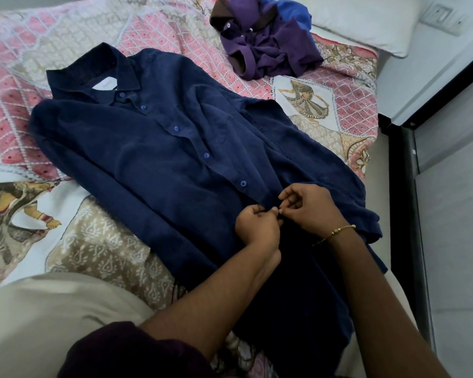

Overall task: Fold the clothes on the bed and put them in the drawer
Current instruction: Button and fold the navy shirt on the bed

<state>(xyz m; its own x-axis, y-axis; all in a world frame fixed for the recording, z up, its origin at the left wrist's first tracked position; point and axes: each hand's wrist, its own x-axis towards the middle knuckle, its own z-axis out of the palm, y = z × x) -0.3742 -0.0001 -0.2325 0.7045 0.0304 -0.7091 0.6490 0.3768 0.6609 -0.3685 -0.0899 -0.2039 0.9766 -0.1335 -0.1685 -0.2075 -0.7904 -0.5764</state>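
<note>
Both my left hand (pixel 258 227) and right hand (pixel 309 207) pinch the navy shirt (pixel 159 148) placket lower-center; the shirt runs diagonally toward upper left.

home bedroom: patterned bedspread (pixel 325 110), pillow (pixel 366 20), clothes.

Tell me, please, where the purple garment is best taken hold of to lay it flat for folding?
Probably by the brown collar at the far-left top of the purple garment, coming from above. It is crumpled in a heap, and the collar is the one edge plainly exposed; lifting there should let the rest hang free.
</note>
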